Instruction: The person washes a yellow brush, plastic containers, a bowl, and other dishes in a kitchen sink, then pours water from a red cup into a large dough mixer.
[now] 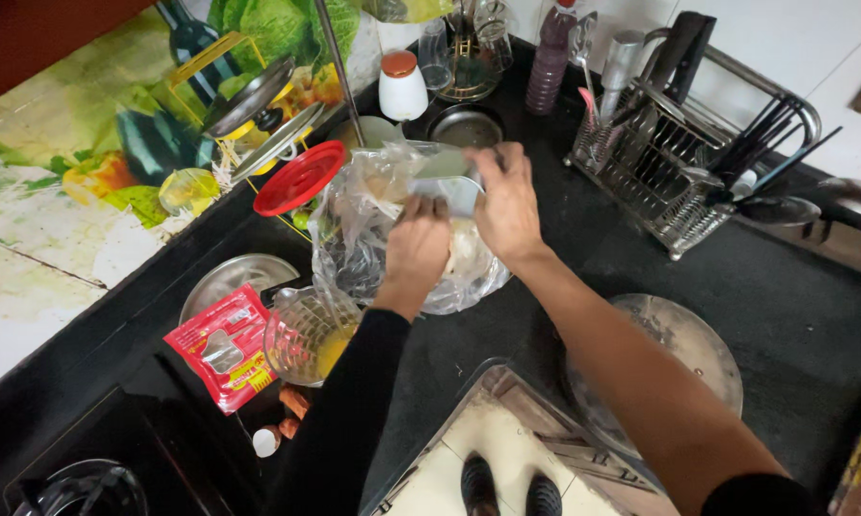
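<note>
Clear plastic bag (373, 229) is crinkling under both grips: I am pinching its pale content with my left hand (419, 244) while my right hand (507, 205) is closing on the steel container (449, 182). Slow, level pulling seems best. Glass jug (306, 330) is crowding the left; black desk (784, 287) is lying open rightward.

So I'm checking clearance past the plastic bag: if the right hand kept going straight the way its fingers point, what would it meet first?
Probably the small dark steel bowl just beyond the clear plastic bag. The right hand points up the black counter toward it; depth is hard to judge, so it might pass above the rim.
</note>
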